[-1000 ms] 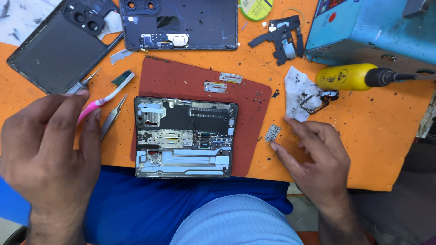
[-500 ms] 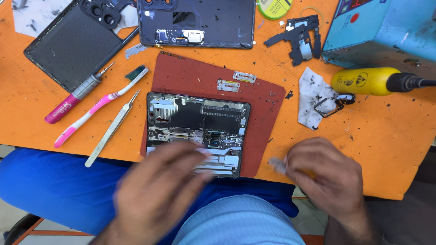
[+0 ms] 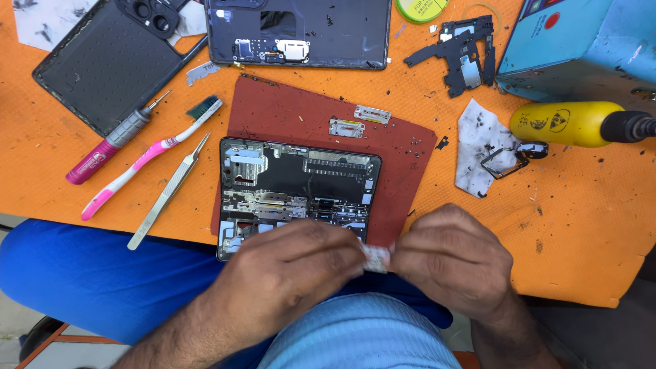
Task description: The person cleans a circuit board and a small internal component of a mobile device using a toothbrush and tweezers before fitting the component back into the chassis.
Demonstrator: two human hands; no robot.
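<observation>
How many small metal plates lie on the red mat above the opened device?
2. One plate lies near the mat's middle, the other plate just up and right of it. Both hands pinch another small part, so more may be hidden.

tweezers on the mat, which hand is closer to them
Left. The left hand sits just right of and below the tweezers; the right hand lies farther right, beyond the opened phone frame.

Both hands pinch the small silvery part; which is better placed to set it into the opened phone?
Probably left. The left hand already overlaps the opened phone, its grip on the small part. The right hand sits off the phone's edge, over the orange mat.
</observation>
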